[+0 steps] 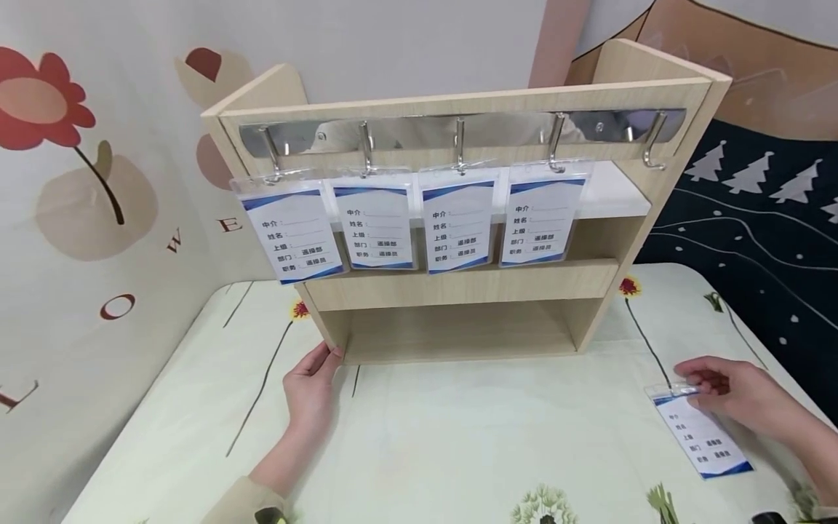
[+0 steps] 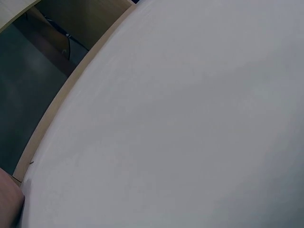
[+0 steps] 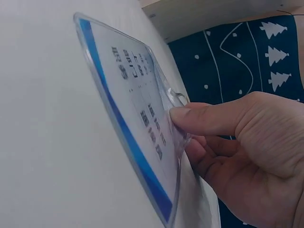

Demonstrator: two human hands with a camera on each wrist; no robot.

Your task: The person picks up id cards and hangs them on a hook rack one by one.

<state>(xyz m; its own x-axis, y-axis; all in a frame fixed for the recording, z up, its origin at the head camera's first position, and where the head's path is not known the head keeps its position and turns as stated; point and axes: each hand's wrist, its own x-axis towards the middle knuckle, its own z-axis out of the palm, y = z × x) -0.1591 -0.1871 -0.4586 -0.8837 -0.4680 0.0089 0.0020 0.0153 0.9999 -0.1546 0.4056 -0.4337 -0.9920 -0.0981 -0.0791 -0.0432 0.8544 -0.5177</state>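
My right hand pinches the top edge of a clear plastic badge holder with a blue-trimmed white card. In the right wrist view, the thumb presses on the holder's clear upper part, and the holder tilts over the pale cloth. At the lower left corner of a small wooden shelf, my left hand grips the bottom of the side panel. Several similar badge holders hang in a row from metal hooks on the shelf's front. The rightmost hook bears no badge.
A pale cloth with printed flowers covers the table under the shelf. Behind stands a printed curtain, and at the right hangs dark cloth with white trees. A white board lies inside the shelf.
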